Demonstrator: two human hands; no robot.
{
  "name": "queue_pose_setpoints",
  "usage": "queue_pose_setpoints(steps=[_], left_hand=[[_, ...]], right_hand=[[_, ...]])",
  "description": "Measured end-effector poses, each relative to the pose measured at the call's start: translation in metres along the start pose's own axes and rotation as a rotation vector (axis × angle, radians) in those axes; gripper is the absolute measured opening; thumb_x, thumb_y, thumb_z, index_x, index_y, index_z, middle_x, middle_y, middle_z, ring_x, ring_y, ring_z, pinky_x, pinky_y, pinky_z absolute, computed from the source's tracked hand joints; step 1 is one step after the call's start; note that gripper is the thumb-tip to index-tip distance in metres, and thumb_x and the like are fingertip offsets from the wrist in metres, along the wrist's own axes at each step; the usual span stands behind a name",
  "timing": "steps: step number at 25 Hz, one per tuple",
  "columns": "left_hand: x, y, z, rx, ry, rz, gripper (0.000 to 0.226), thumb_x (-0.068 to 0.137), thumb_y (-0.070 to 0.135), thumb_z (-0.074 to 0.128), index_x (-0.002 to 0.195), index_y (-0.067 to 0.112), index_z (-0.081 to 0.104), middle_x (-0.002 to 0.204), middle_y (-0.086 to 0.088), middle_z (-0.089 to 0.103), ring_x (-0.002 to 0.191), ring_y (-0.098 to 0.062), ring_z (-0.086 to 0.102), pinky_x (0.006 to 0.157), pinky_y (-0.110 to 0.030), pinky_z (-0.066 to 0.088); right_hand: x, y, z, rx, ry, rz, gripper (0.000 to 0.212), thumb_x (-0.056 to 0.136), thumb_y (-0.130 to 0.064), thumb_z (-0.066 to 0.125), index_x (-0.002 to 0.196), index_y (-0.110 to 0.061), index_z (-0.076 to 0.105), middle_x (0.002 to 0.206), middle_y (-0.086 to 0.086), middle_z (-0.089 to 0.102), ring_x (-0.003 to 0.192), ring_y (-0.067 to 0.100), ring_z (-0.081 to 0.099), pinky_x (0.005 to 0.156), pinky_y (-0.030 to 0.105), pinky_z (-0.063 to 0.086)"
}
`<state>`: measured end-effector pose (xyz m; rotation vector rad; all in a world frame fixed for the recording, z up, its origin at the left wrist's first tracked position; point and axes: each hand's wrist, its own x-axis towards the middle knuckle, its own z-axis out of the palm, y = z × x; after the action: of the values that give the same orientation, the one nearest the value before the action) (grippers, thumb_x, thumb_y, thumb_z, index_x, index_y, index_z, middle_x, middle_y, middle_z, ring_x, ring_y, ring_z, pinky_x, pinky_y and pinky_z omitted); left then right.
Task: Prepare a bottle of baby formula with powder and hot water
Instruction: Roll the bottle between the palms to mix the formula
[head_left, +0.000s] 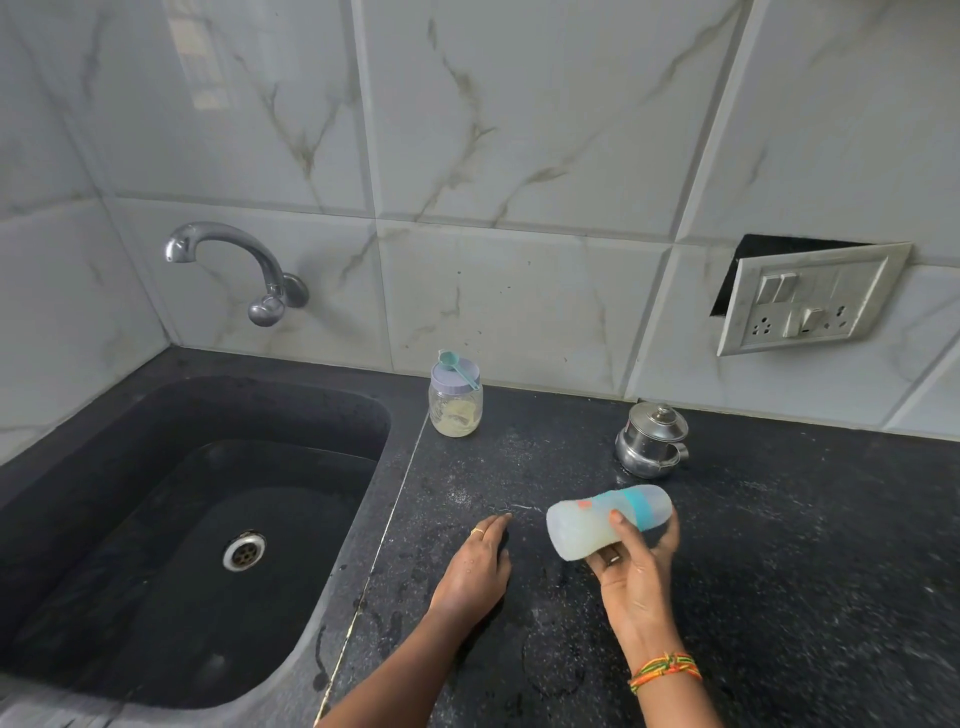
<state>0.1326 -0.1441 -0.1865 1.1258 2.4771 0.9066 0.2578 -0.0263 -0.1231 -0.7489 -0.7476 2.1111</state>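
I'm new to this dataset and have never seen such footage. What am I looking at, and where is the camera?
No machine here: one wide-angle camera worn on a person's head looks down at their two bare hands. The right hand grips a baby bottle, tipped sideways, with milky liquid inside. The left hand rests palm down on the black counter. Behind stand a jar of powder with a teal scoop on its lid and a lidded steel pot. A dark sink and tap are on the left.
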Motion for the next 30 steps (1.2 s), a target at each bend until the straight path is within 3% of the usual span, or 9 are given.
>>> queue_pose_setpoints(steps=[5, 8, 13, 16, 20, 24, 27, 30], left_hand=[[0.0004, -0.0003, -0.0002, 0.003, -0.002, -0.002, 0.05, 0.095, 0.017, 0.038, 0.144, 0.016, 0.027, 0.151, 0.0, 0.03, 0.136, -0.014, 0.034, 0.113, -0.026, 0.027], [-0.0005, 0.001, -0.0006, 0.007, 0.002, 0.004, 0.05, 0.096, 0.018, 0.037, 0.145, 0.016, 0.027, 0.151, 0.0, 0.029, 0.136, -0.014, 0.033, 0.113, -0.026, 0.027], [0.0001, -0.0007, -0.0002, 0.011, -0.003, 0.001, 0.05, 0.096, 0.018, 0.037, 0.145, 0.016, 0.026, 0.151, 0.0, 0.029, 0.136, -0.014, 0.033, 0.113, -0.026, 0.026], [-0.0003, 0.0002, -0.0003, 0.012, 0.002, 0.003, 0.05, 0.096, 0.019, 0.037, 0.145, 0.016, 0.027, 0.151, 0.0, 0.029, 0.137, -0.014, 0.033, 0.114, -0.026, 0.026], [0.0009, -0.0017, 0.0011, 0.013, 0.001, -0.003, 0.05, 0.096, 0.019, 0.037, 0.145, 0.017, 0.027, 0.151, 0.0, 0.029, 0.137, -0.014, 0.033, 0.114, -0.026, 0.027], [0.0012, -0.0013, 0.0015, 0.006, 0.007, 0.0, 0.05, 0.096, 0.019, 0.037, 0.145, 0.017, 0.027, 0.151, 0.001, 0.03, 0.136, -0.014, 0.033, 0.113, -0.026, 0.026], [0.0016, -0.0025, 0.0018, 0.006, 0.001, 0.004, 0.05, 0.096, 0.018, 0.038, 0.145, 0.016, 0.027, 0.151, 0.0, 0.03, 0.136, -0.014, 0.033, 0.113, -0.026, 0.027], [0.0016, -0.0029, 0.0021, 0.004, -0.001, 0.005, 0.05, 0.096, 0.019, 0.038, 0.144, 0.016, 0.027, 0.151, 0.0, 0.03, 0.136, -0.014, 0.033, 0.114, -0.026, 0.027]], right_hand=[[-0.0022, -0.0005, 0.0026, -0.143, -0.051, 0.005, 0.079, 0.08, 0.011, 0.059, 0.135, -0.041, 0.035, 0.111, 0.003, 0.06, 0.099, 0.024, 0.061, 0.068, 0.043, 0.058], [-0.0002, -0.001, 0.0002, 0.006, 0.015, 0.012, 0.07, 0.085, 0.005, 0.057, 0.134, -0.04, 0.034, 0.115, 0.0, 0.056, 0.105, 0.025, 0.057, 0.067, 0.042, 0.059], [-0.0011, -0.0035, 0.0029, -0.128, -0.046, 0.007, 0.079, 0.08, 0.012, 0.058, 0.134, -0.04, 0.036, 0.111, 0.004, 0.059, 0.102, 0.026, 0.06, 0.072, 0.046, 0.057], [0.0005, -0.0013, 0.0019, 0.073, 0.029, 0.015, 0.067, 0.086, 0.002, 0.056, 0.134, -0.04, 0.035, 0.12, 0.003, 0.056, 0.108, 0.027, 0.057, 0.066, 0.042, 0.059], [-0.0032, -0.0022, 0.0008, -0.077, -0.005, 0.001, 0.076, 0.084, 0.009, 0.056, 0.136, -0.041, 0.032, 0.114, 0.002, 0.056, 0.101, 0.024, 0.058, 0.074, 0.046, 0.055], [-0.0011, -0.0004, -0.0004, 0.084, 0.048, 0.01, 0.071, 0.087, 0.003, 0.056, 0.138, -0.04, 0.031, 0.121, 0.003, 0.056, 0.105, 0.024, 0.058, 0.067, 0.042, 0.059], [-0.005, 0.0003, 0.0018, -0.115, -0.024, -0.017, 0.08, 0.083, 0.011, 0.057, 0.137, -0.042, 0.031, 0.111, 0.003, 0.06, 0.101, 0.023, 0.06, 0.074, 0.044, 0.056], [-0.0047, 0.0024, 0.0022, -0.028, 0.013, -0.025, 0.07, 0.085, 0.007, 0.056, 0.13, -0.042, 0.035, 0.117, 0.001, 0.056, 0.104, 0.023, 0.058, 0.066, 0.041, 0.059]])
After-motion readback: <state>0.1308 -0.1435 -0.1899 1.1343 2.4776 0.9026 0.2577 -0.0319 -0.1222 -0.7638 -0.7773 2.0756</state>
